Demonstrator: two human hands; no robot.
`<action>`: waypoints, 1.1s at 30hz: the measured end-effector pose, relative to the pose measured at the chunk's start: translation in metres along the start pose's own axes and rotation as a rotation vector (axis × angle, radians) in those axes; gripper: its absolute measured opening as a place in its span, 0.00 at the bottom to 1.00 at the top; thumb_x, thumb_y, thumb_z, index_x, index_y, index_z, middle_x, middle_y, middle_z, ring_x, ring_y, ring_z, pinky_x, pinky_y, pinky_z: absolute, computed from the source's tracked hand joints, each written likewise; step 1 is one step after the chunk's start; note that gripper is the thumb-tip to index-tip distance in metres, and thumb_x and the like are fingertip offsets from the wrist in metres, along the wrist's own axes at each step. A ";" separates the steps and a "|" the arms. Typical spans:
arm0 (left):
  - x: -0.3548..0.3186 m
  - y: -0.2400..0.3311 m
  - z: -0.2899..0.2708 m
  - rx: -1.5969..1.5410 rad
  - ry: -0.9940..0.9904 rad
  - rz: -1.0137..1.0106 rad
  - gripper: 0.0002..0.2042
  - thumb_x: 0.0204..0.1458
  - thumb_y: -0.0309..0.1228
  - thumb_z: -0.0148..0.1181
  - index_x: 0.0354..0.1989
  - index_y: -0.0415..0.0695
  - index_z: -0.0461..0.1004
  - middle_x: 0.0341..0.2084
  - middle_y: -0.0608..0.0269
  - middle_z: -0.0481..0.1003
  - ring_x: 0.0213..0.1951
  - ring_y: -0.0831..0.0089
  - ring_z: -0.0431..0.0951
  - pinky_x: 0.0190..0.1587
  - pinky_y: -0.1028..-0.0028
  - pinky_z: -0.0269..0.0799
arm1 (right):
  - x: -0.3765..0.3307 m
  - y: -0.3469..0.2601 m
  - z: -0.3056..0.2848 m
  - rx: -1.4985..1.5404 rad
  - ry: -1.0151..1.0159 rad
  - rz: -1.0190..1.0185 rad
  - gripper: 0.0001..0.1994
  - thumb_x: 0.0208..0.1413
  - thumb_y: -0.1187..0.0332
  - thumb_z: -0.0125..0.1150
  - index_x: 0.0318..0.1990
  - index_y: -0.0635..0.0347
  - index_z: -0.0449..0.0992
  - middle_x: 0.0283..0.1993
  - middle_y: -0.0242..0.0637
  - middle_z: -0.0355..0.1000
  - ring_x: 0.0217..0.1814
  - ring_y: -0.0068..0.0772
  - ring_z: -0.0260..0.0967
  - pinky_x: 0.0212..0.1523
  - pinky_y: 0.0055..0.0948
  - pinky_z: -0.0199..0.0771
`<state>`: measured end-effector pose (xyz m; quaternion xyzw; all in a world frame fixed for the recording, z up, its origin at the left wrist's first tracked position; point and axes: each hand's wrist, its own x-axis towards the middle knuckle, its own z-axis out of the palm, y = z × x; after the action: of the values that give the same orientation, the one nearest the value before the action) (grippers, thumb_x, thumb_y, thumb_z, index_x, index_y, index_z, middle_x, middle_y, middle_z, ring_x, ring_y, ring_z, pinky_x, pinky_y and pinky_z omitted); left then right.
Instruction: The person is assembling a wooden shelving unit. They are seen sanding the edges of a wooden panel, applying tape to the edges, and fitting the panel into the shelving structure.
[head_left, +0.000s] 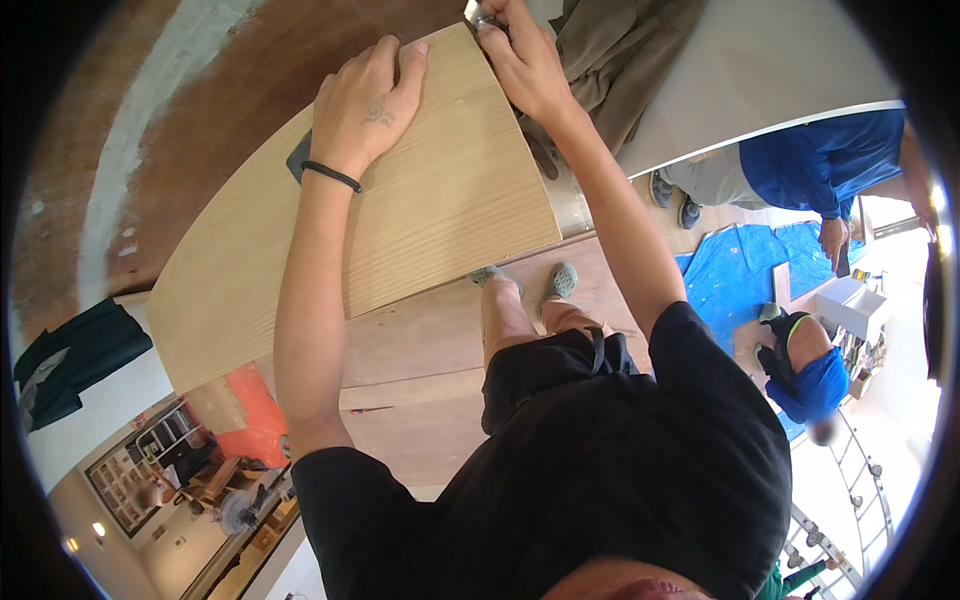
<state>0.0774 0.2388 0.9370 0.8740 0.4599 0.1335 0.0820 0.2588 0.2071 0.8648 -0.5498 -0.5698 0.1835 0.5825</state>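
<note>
A large light wooden panel [450, 200] stands in front of me, its grain running across it. My left hand [370, 100], with a black band on the wrist, lies on the panel's face, its fingertips hooked over the upper edge. At the panel's top corner my right hand [520, 60] is closed on a small shiny metal piece [478, 18], most of which is hidden by my fingers. A dark flat object [300, 157] shows at the panel's left edge beside my left wrist.
Below me are my own legs and grey shoes [562, 280] on a plywood floor [420, 350]. A person in a blue shirt [810, 160] stands at right, and another in a blue cap [805, 375] crouches by a blue tarp [740, 270]. An orange object [255, 410] sits lower left.
</note>
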 end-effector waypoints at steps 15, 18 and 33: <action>0.001 0.000 0.006 -0.004 0.024 0.040 0.24 0.63 0.49 0.40 0.28 0.39 0.66 0.26 0.48 0.74 0.31 0.47 0.74 0.36 0.57 0.69 | 0.003 0.002 0.001 0.280 0.020 0.046 0.09 0.68 0.65 0.50 0.42 0.62 0.68 0.31 0.25 0.64 0.32 0.17 0.59 0.35 0.19 0.63; 0.000 0.001 0.004 0.013 0.020 0.040 0.23 0.63 0.49 0.40 0.28 0.39 0.66 0.26 0.49 0.75 0.31 0.48 0.74 0.36 0.57 0.69 | 0.003 0.001 0.007 0.266 0.060 -0.046 0.08 0.67 0.67 0.51 0.41 0.62 0.69 0.31 0.26 0.64 0.32 0.16 0.59 0.35 0.19 0.63; 0.004 0.011 0.002 0.060 -0.009 -0.039 0.22 0.62 0.48 0.39 0.31 0.39 0.67 0.31 0.47 0.77 0.36 0.46 0.76 0.39 0.55 0.70 | -0.008 -0.003 0.018 0.352 0.209 -0.053 0.05 0.62 0.74 0.58 0.42 0.64 0.73 0.36 0.31 0.69 0.36 0.18 0.66 0.38 0.20 0.68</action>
<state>0.0895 0.2358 0.9384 0.8676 0.4802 0.1140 0.0602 0.2394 0.2074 0.8590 -0.4403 -0.4798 0.2069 0.7302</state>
